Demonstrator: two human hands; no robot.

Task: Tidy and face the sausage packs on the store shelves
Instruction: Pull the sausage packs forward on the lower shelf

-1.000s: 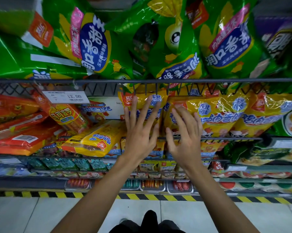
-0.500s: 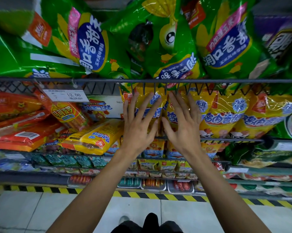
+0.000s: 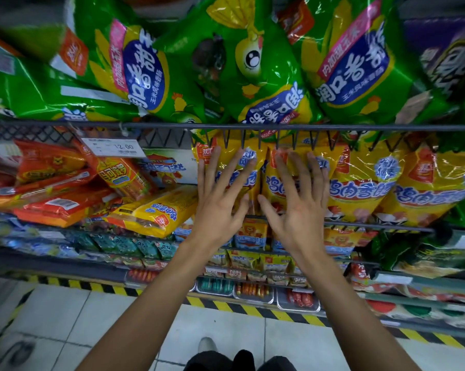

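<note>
You stood on a pale tiled floor (image 3: pixel 226 333) before tiered grey wire shelves (image 3: pixel 279 127) crowded with snack bags, with a row of glossy green corn-sausage bags (image 3: pixel 354 65) leaning on the tier above. On the middle tier the shiny yellow plastic sausage packs with blue lettering (image 3: pixel 360 188) stood upright, faces out. Your left hand (image 3: pixel 220 207) and right hand (image 3: pixel 295 210) were both spread wide, fingers straight, neither grip closed on anything; the palms seemed to lie flat against the two leftmost standing packs, probably to push them back and square them with the row. That flat press suited soft, slippery film better than a pinch. To the left, one yellow sausage pack (image 3: pixel 153 212) lay on its side, tilted toward the shelf edge, beside a heap of orange-red flat packs (image 3: pixel 62 207) beneath a white price tag (image 3: pixel 113 147); by my reading those were yet to be faced.
</note>
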